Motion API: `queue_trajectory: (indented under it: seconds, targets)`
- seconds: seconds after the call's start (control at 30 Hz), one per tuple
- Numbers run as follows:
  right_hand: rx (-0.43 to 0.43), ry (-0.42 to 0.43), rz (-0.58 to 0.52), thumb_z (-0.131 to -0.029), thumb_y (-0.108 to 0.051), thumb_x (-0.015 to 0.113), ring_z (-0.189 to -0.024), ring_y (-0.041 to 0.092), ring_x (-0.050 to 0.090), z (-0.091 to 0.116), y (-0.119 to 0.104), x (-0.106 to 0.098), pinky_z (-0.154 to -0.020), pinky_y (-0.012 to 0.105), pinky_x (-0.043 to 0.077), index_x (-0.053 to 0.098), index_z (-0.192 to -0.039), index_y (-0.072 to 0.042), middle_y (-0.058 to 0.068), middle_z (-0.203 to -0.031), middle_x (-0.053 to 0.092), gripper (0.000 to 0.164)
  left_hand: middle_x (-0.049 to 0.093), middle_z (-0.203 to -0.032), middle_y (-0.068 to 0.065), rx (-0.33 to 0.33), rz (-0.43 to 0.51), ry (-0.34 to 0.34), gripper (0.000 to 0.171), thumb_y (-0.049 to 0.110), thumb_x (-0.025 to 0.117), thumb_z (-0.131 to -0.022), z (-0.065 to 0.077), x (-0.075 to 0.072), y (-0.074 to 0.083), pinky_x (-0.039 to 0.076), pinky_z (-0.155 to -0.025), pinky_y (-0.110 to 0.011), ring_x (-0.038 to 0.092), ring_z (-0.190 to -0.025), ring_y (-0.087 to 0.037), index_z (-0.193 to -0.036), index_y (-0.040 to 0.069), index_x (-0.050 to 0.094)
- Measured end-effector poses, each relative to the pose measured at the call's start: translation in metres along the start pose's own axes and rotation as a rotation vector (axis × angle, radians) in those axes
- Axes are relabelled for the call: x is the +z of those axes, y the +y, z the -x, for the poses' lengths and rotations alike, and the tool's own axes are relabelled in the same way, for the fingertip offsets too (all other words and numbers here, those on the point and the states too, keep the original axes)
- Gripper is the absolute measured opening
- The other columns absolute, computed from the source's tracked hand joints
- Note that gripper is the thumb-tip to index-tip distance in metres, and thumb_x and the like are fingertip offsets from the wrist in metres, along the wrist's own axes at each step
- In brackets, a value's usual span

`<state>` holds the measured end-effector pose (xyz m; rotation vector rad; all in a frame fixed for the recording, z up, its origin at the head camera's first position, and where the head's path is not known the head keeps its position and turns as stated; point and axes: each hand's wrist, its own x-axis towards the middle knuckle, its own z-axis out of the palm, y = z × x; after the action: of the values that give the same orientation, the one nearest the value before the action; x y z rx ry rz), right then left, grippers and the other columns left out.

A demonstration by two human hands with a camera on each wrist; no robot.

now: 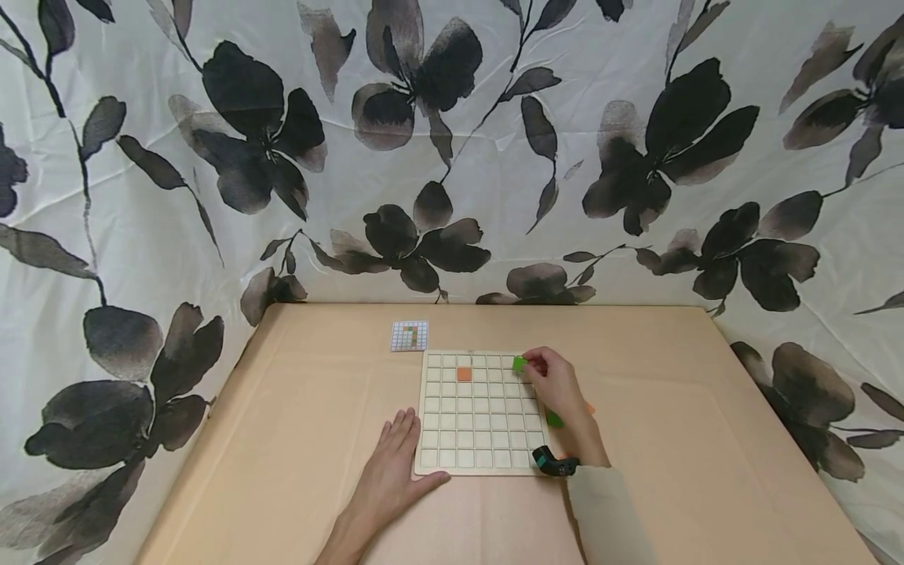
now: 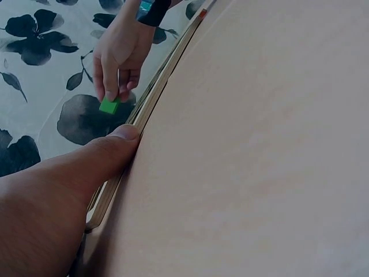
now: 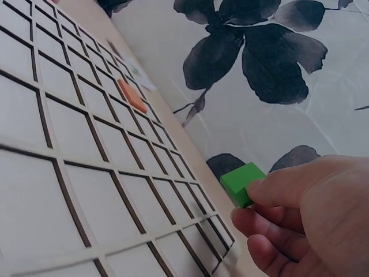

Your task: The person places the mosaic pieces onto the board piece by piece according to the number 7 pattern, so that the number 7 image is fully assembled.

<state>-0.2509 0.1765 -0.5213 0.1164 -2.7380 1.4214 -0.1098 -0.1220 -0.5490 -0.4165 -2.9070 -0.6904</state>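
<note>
The right hand (image 1: 556, 386) pinches a bright green square tile (image 3: 242, 179) above a cream gridded board (image 1: 466, 438), near its far right corner; lower it level, edges parallel to the grid lines. The left hand (image 1: 394, 471), fingers straight, should lightly steady the left edge.

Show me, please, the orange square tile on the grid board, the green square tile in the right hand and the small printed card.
Orange square tile (image 1: 464, 374): head view, middle of its upper face.
Green square tile (image 3: 241, 178): right wrist view, its uncovered face.
Small printed card (image 1: 410, 336): head view, middle of its gridded face.
</note>
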Motion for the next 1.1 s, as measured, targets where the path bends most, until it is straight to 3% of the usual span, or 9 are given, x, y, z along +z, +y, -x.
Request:
queue_trajectory:
  seconds: [0.63,1.1]
  targets:
    - [-0.028,-0.033,-0.05,-0.096,-0.011,0.066,-0.087,0.017,0.06,-0.003,-0.01,0.022,-0.072,0.02,0.053,0.067,-0.11,-0.006,0.008,-0.098,0.067,0.015,0.041,-0.156,-0.024,-0.007,0.01,-0.004,0.104,0.069,0.069,-0.08,0.0,0.002,-0.001,0.026,-0.127,-0.05,0.035,-0.149,-0.038,-0.146,-0.008,0.045]
    - [-0.066,-0.068,-0.027,-0.096,-0.011,0.066,-0.084,0.015,0.059,-0.003,-0.018,0.037,-0.071,0.022,0.054,0.068,-0.108,-0.008,0.005,-0.095,0.067,0.013,0.041,-0.157,-0.022,-0.007,-0.001,0.007,0.105,0.071,0.067,-0.079,0.001,0.002,-0.002,0.027,-0.126,-0.048,0.035,-0.149,-0.036,-0.146,-0.006,0.045]
